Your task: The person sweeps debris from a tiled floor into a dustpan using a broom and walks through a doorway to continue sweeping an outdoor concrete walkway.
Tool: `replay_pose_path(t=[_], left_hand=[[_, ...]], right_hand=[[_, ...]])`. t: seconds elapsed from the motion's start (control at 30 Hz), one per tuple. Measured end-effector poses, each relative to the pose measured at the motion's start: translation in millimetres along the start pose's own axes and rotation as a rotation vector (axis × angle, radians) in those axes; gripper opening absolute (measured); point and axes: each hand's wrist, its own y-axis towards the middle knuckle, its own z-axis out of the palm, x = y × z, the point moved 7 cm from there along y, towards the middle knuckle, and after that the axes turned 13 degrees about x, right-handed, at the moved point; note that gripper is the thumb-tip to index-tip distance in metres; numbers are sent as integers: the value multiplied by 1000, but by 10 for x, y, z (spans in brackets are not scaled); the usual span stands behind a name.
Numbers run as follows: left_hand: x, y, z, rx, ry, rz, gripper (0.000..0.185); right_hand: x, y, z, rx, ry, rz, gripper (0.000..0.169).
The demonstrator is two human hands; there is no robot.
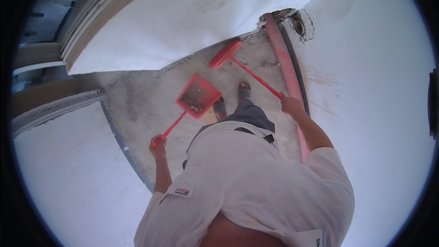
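My left hand (158,146) grips the handle of a red long-handled dustpan (202,91), held low over the floor in front of my left foot. Debris (194,107), with some pale scraps, lies in the pan towards its handle side. Closed around the red shaft of a broom is my right hand (291,105). The red broom head (225,54) is ahead of my feet, close to the base of the white wall. Pan and broom head are apart from each other. The broom's bristles are hidden beneath the head.
A red pipe (283,53) and a black pipe (296,65) run along the right wall (370,109). Broken masonry and a hole (299,26) show in the far corner. Dusty concrete floor (137,99) reaches a doorway with a frame on the left. Grit lies along the wall base.
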Motion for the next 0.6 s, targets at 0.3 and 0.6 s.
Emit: replay_pose_path(t=[0.3,0.6], left_hand=[[-422,-120,531,-39,30,-1,28],[-594,29,1150,-20,72,3,28]], right_hand=[[-902,58,479,49,96,76,50],[-1508,-221,28,68,52,44,51]])
